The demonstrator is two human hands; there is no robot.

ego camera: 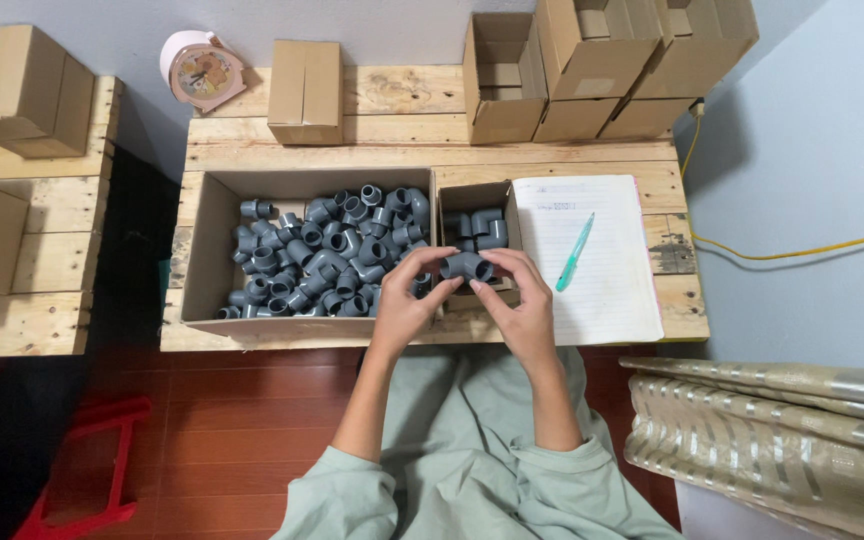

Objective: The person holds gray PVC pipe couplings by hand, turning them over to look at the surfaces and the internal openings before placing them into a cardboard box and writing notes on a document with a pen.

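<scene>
Closed brown cardboard cartons (20, 88) at far left on a side pallet; pink round clock (202, 70) against the wall.

Pale wooden pallet table (392, 140): bears all items below.

Large open cardboard box (207, 250): heaped with loose grey plastic pipe elbows (327, 260).

Left hand (407, 305): fingers clamped on the left end of one grey plastic elbow fitting (466, 266).

Elbow fitting: held between both hands, just above the small open cardboard box (457, 200), long axis running left-right, bend uppermost. Both hands equally near. Nothing obstructs the small box, which already holds a few packed elbows (482, 225).

Right hand (527, 310): fingers closed on the fitting's right end.

Open lined notebook (587, 260), just beside the small box, with teal pen (574, 252) lying on it.

Stacked empty cartons (592, 60) behind.
</scene>
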